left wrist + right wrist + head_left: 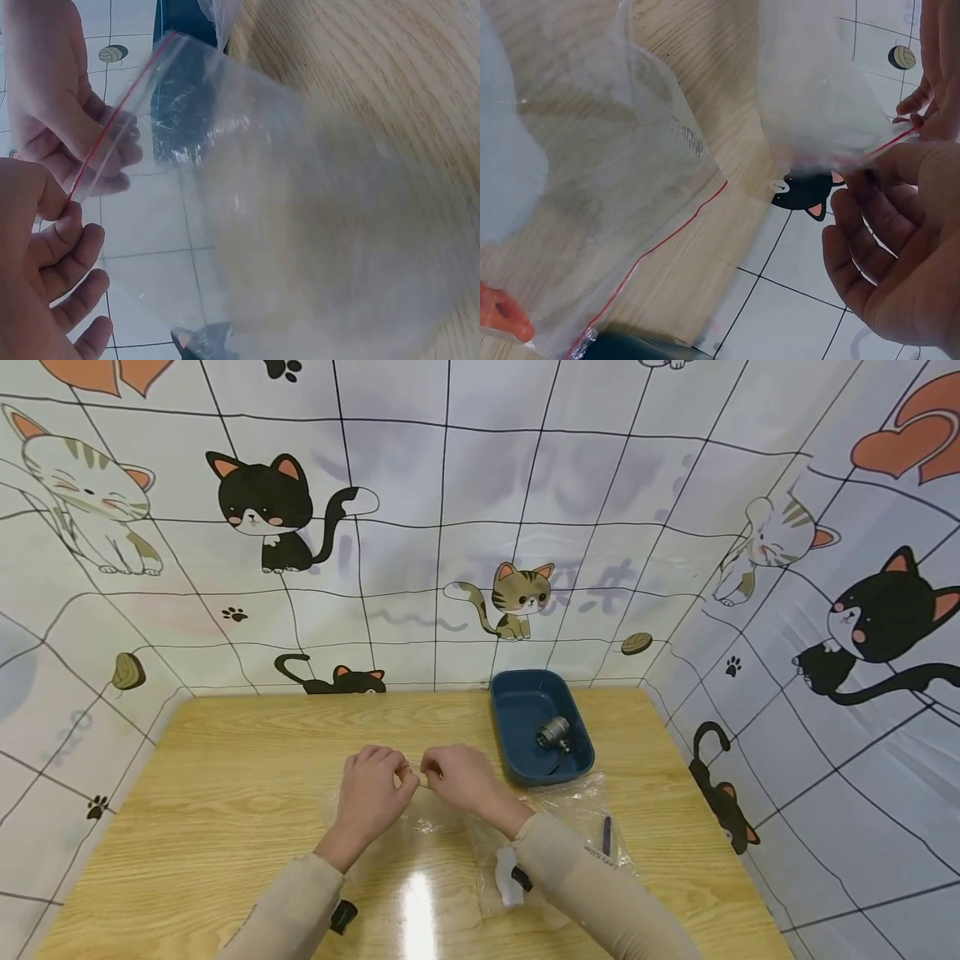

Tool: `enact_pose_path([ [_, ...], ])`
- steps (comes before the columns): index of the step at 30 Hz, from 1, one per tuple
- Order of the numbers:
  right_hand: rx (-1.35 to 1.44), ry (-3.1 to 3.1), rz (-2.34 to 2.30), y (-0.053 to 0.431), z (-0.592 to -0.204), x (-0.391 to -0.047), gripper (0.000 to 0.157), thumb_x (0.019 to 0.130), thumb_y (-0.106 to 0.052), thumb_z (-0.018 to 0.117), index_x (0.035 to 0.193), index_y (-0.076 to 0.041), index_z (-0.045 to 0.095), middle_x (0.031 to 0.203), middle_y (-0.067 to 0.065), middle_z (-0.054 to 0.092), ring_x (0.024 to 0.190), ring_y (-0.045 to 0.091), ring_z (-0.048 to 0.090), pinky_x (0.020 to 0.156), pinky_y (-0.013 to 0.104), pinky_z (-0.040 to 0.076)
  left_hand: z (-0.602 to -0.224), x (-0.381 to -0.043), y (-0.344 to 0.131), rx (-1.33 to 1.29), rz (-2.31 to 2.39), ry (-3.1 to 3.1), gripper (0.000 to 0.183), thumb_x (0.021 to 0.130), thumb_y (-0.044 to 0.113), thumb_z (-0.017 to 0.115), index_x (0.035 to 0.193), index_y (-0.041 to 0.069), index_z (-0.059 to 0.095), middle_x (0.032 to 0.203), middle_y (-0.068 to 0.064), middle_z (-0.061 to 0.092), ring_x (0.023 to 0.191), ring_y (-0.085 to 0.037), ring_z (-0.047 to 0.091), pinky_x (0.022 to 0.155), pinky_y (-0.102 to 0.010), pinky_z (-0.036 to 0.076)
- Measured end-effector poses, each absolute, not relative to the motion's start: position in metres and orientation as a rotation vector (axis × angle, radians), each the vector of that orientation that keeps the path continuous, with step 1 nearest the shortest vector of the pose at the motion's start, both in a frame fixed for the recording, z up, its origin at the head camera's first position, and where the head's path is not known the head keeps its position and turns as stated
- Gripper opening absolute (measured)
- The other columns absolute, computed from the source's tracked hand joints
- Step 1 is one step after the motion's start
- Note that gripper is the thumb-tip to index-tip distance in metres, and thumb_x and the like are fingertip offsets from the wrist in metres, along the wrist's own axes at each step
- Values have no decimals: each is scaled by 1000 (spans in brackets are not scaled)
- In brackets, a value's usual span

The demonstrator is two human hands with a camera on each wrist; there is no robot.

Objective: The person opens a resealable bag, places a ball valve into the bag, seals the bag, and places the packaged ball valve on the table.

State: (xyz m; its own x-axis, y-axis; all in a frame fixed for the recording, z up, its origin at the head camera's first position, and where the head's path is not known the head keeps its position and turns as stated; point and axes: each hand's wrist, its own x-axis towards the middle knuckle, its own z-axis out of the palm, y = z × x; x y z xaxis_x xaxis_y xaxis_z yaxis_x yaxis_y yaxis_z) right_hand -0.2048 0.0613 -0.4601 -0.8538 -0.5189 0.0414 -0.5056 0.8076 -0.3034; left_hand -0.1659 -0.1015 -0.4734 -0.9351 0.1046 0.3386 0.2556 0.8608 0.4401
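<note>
Two pinches hold the bag by its mouth: my left hand (372,789) has thumb and forefinger closed on the edge, the other fingers loosely bent, and my right hand (461,781) nips the same edge just beside it. Between and below my hands hangs the bag (322,210), clear and blurred, with its red strip (124,112) running from one grip to the other.

I take the step to be working that strip, though I cannot tell whether it is parting or closing. Either way, small grips near the edge should serve best. To open it, I would catch one layer of film in each hand and draw them apart gently, since a hard tug could stretch the thin plastic. To close it, I would hold the end taut with my left hand and run my right thumb along the strip, pressing evenly so that no gap is left.

Beyond my right hand, to its right, stands the tray (517,727) with a metal part (553,732) in it. A second bag (600,112) lies on the desk (225,777) by my right forearm, a white piece (508,878) showing there; I would lift my sleeve clear of it while working.
</note>
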Motion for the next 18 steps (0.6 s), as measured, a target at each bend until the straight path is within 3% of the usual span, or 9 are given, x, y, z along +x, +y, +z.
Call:
enact_pose_path([
  [4,-827,2967,-462,63,-459,-206,17,94,-21,60,103,-23,74,89,-9,72,70,4,62,56,19,45,-474,-167,-103,-230,-724,-2756,16,88,22,59,72,20,57,84,2,67,103,-28,58,95,-52,41],
  [6,-837,2977,-447,62,-457,-205,16,94,-22,60,103,-24,74,86,-9,72,67,3,60,55,19,44,-473,-168,-102,-204,-764,-2776,14,91,30,59,85,17,60,81,3,66,104,-28,59,95,-51,40],
  [8,-849,2992,-431,61,-456,-205,15,95,-23,60,101,-25,74,82,-11,70,64,2,56,54,19,43,-473,-169,-101,-181,-808,-2790,25,93,38,60,101,14,60,80,4,64,104,-28,60,97,-51,39],
  [11,-850,3006,-440,59,-456,-204,14,95,-24,61,99,-25,74,78,-11,68,60,2,52,51,20,40,-473,-171,-100,-182,-847,-2776,35,92,37,63,117,12,57,79,4,64,103,-29,61,97,-50,38],
  [18,-833,3030,-460,56,-454,-202,15,96,-25,60,101,-24,75,83,-10,71,61,1,54,51,18,40,-471,-173,-99,-187,-787,-2701,16,90,18,62,105,13,63,72,5,63,89,-27,63,90,-49,43],
])
